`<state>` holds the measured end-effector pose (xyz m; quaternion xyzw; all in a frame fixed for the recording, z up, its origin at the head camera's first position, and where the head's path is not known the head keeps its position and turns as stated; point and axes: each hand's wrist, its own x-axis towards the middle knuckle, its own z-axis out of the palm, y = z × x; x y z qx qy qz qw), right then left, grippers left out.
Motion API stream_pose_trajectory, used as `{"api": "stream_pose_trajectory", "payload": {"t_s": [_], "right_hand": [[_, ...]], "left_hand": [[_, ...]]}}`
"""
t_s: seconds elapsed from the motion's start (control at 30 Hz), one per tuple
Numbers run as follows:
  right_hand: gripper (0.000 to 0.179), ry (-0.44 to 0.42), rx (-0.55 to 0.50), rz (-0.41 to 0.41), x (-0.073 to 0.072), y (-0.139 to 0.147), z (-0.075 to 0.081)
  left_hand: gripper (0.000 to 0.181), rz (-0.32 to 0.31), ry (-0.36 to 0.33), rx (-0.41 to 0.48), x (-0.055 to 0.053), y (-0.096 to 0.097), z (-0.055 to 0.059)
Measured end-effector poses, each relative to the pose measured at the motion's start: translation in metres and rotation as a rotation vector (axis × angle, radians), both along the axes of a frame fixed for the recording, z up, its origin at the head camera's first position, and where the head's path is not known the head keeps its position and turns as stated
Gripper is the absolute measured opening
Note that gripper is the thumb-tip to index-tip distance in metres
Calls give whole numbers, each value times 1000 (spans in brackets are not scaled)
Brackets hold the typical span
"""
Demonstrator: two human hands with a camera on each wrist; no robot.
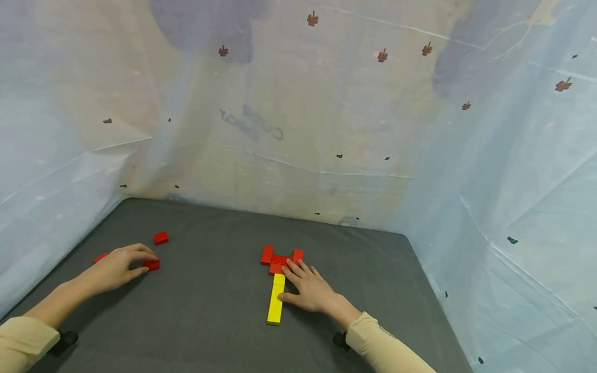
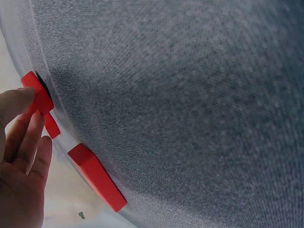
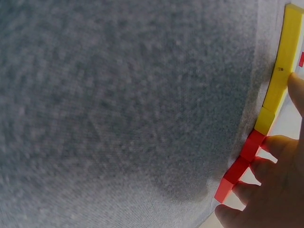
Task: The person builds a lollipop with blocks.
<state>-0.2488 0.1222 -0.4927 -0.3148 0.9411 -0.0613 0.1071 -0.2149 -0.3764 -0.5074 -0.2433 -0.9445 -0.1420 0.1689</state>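
My left hand [image 1: 120, 265] pinches a small red block [image 1: 151, 264] between thumb and fingers at the left of the grey table. In the left wrist view the thumb lies against one side of that red block [image 2: 43, 99]. A longer red block [image 1: 101, 257] lies partly hidden behind the hand. My right hand [image 1: 311, 289] rests with fingers spread over a figure of red blocks [image 1: 276, 269] laid end to side. Its thumb touches a long yellow block [image 1: 275, 305], which has a short yellow block [image 1: 279, 278] at its far end, up against the red ones.
Another red block [image 1: 160, 238] lies alone beyond my left hand. The grey cloth-covered table [image 1: 210, 300] ends at a pale printed sheet [image 1: 280, 129] that hangs behind it and along both sides.
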Motion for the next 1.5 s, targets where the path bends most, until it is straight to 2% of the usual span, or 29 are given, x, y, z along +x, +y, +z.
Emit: {"api": "stream_pose_trajectory", "payload": {"t_s": [0.17,0.43,0.53,0.77,0.93,1.03,1.33,1.5], "right_hand": [[80,-4,1,-5,0,0,1],[80,5,10,-7,0,1,0],[79,15,6,-2,0,1,0],[80,18,0,-2,1,2,-1],[80,21,0,-7,1,2,1],[80,22,0,-7,1,2,1],[81,13,0,-3,0,0,0],[80,21,1,1,1,0,0]], "left_hand": [[34,-14,7,-6,-2,-1,-1],[31,25,-83,2,-5,2,-1],[31,45,-76,2,-5,4,-1],[31,22,-38,49,-10,17,0],[33,-18,10,87,-19,36,4],[33,-50,16,118,-25,50,8],[31,-119,-25,212,-46,100,20],[30,-148,-77,252,-59,127,24]]}}
